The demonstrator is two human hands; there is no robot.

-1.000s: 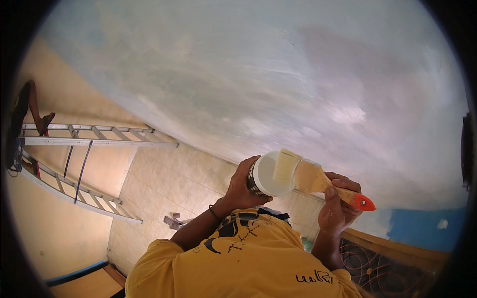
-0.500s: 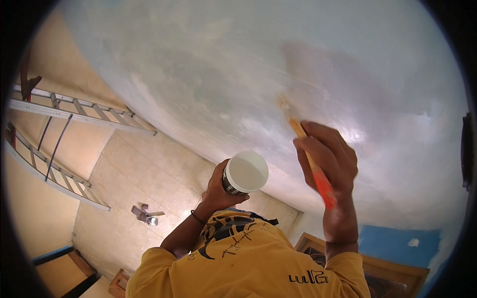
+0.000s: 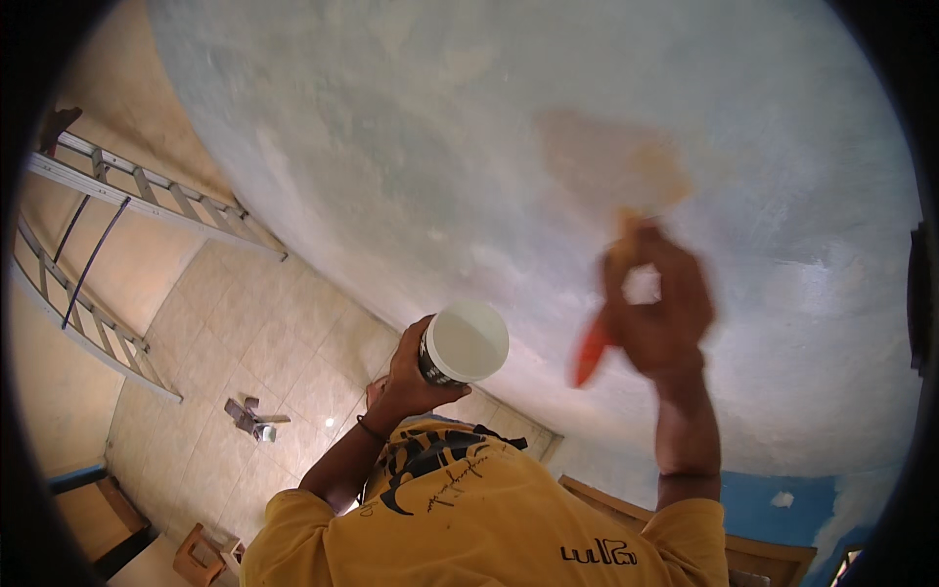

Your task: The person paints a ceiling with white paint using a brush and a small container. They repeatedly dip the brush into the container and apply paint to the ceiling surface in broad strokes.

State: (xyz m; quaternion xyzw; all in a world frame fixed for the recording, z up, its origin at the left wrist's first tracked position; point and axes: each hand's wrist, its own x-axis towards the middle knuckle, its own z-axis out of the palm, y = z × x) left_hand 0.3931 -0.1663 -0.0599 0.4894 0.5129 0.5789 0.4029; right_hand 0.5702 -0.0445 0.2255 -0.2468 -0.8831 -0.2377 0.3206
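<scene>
My left hand [image 3: 403, 380] is wrapped around a dark cup with a white rim [image 3: 468, 340], held at chest height and tipped so its pale inside shows. What looks like whitish paint fills it, though the level is hard to judge. Raised in front of the wall [image 3: 372, 166], my right hand [image 3: 673, 305] grips a paintbrush [image 3: 591, 350] with a red-orange handle end. Motion smears both the hand and the brush. The bristles point up at the wall's cloudy grey-white surface; whether they touch it I cannot tell.
An aluminium ladder [image 3: 147, 201] stands at the left. On the tiled floor [image 3: 284, 362] lies a small group of items [image 3: 250, 419]. Wooden furniture [image 3: 199, 556] is at the lower left. A blue patch [image 3: 758, 509] marks the wall at the lower right.
My right hand has turned and the brush has swung up to the right, its red end now pointing down-left. The cup sits slightly further left in view, as the whole view has shifted.
</scene>
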